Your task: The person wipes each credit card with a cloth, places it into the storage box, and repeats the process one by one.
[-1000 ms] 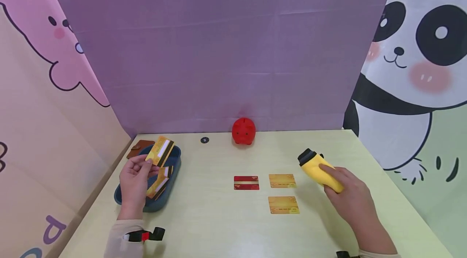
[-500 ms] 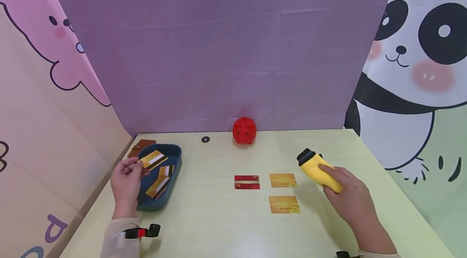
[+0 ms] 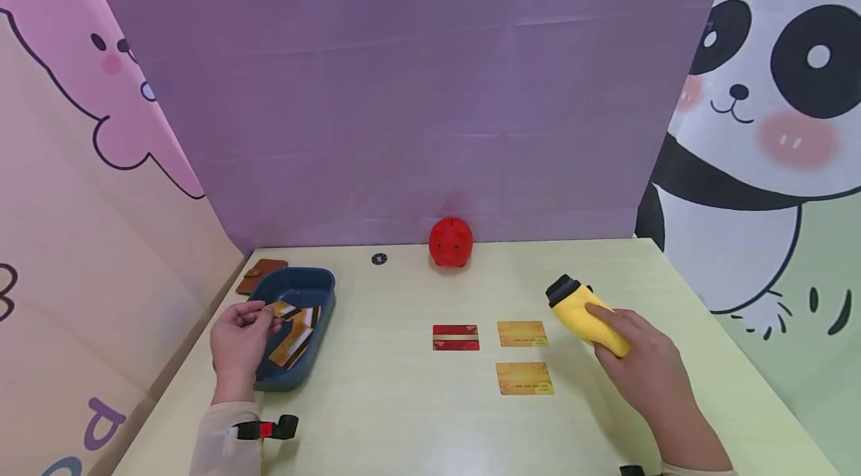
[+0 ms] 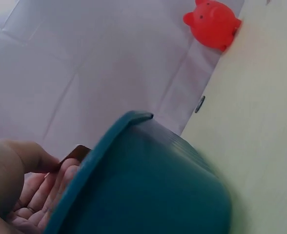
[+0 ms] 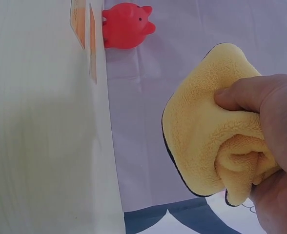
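My left hand (image 3: 242, 341) pinches a gold bank card (image 3: 282, 309) between thumb and fingers, low over the left side of a blue basket (image 3: 326, 326). In the left wrist view the basket wall (image 4: 148, 180) hides part of the fingers, and a corner of the card (image 4: 78, 152) sticks up past them. More gold cards with dark stripes (image 3: 294, 341) lie in the basket, overlapping. On the right, above the table, my right hand (image 3: 642, 356) grips a folded yellow towel (image 3: 592, 319) with dark edging. The right wrist view shows the thumb pressing on the plush towel (image 5: 197, 117).
A red card (image 3: 455, 338) and two gold cards, one behind (image 3: 522, 334) and one nearer (image 3: 525, 379), lie flat mid-table. A red piggy bank (image 3: 451, 242) and a dark round chip (image 3: 380, 258) are at the back. Behind the basket lies a brown wallet (image 3: 261, 274).
My left hand has lowered the pinched card from above the basket down into it, close to the cards lying there. The right hand with the towel has hardly moved.
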`<move>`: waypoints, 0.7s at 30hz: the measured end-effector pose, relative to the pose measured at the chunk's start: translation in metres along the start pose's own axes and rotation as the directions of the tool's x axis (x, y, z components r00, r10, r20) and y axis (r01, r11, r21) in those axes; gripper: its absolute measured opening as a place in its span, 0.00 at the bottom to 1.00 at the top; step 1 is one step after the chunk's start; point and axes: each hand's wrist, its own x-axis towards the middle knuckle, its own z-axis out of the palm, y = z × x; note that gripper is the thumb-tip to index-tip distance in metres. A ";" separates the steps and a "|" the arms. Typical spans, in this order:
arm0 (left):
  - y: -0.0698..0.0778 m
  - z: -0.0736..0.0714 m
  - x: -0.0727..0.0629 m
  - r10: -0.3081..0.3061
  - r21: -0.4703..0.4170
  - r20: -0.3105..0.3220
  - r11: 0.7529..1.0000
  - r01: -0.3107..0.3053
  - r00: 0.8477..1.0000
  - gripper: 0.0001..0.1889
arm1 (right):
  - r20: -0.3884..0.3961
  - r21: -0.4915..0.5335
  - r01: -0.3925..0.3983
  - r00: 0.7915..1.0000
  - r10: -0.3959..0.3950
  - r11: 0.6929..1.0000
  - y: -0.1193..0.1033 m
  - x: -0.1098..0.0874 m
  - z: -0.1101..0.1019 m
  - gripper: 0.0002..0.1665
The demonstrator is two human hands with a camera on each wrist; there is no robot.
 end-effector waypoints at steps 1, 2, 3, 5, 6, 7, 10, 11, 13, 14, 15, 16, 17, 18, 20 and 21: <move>-0.001 0.000 0.000 0.002 0.017 0.003 1.000 -0.002 1.000 0.14 | -0.001 -0.002 0.000 1.000 0.000 1.000 0.000 0.000 0.000 0.37; -0.002 0.000 0.001 0.002 0.037 0.007 0.999 -0.002 1.000 0.15 | -0.003 -0.003 0.002 1.000 -0.002 1.000 0.000 0.000 0.000 0.36; -0.003 0.000 0.001 0.002 0.049 0.011 0.999 -0.002 1.000 0.16 | -0.005 -0.002 0.005 1.000 -0.005 1.000 0.000 0.000 0.000 0.36; -0.003 0.001 0.000 -0.002 0.066 0.018 0.998 0.001 1.000 0.17 | -0.010 0.001 0.010 1.000 -0.010 1.000 0.000 0.000 0.000 0.36; -0.002 0.001 0.000 -0.002 0.074 0.020 0.997 0.000 1.000 0.16 | -0.009 0.001 0.009 1.000 -0.009 1.000 -0.001 0.000 -0.001 0.36; -0.002 0.001 0.000 -0.006 0.080 0.020 0.997 0.004 1.000 0.16 | -0.009 0.002 0.009 1.000 -0.009 1.000 -0.001 0.000 -0.001 0.36; -0.001 0.002 -0.001 -0.009 0.087 0.020 0.996 0.008 1.000 0.16 | -0.006 0.005 0.005 1.000 -0.005 1.000 -0.002 -0.001 -0.001 0.37; -0.001 0.002 -0.002 -0.008 0.090 0.019 0.996 0.006 1.000 0.16 | -0.004 0.008 0.003 1.000 -0.003 1.000 -0.002 -0.001 -0.002 0.37; -0.001 0.002 -0.002 0.001 0.084 0.018 0.996 -0.002 1.000 0.15 | -0.004 0.007 0.000 1.000 0.000 1.000 -0.002 -0.001 -0.002 0.37; -0.001 0.002 -0.002 0.005 0.083 0.017 0.997 -0.006 1.000 0.15 | -0.003 0.006 -0.002 1.000 0.002 1.000 -0.002 -0.001 -0.002 0.37; -0.001 0.001 -0.002 0.008 0.084 0.015 0.996 -0.010 1.000 0.15 | -0.002 0.006 -0.004 1.000 0.004 1.000 -0.002 -0.001 -0.002 0.37; -0.001 0.001 -0.003 0.012 0.087 0.013 0.996 -0.013 1.000 0.15 | -0.001 0.003 -0.006 1.000 0.006 1.000 -0.002 -0.001 -0.001 0.37; -0.001 0.001 -0.003 0.017 0.091 0.012 0.996 -0.018 1.000 0.15 | 0.000 0.006 -0.006 1.000 0.006 1.000 -0.001 -0.001 -0.001 0.37; -0.001 0.001 -0.003 0.022 0.098 0.010 0.995 -0.023 1.000 0.15 | 0.000 0.004 -0.008 1.000 0.008 1.000 -0.001 -0.001 -0.001 0.37; 0.000 0.001 -0.004 0.028 0.102 0.005 0.994 -0.028 1.000 0.16 | 0.000 0.007 -0.010 1.000 0.010 1.000 -0.001 -0.001 0.000 0.37; 0.000 0.001 -0.004 0.034 0.103 0.002 0.994 -0.034 0.999 0.16 | 0.002 0.007 -0.014 1.000 0.014 1.000 0.000 -0.001 0.000 0.36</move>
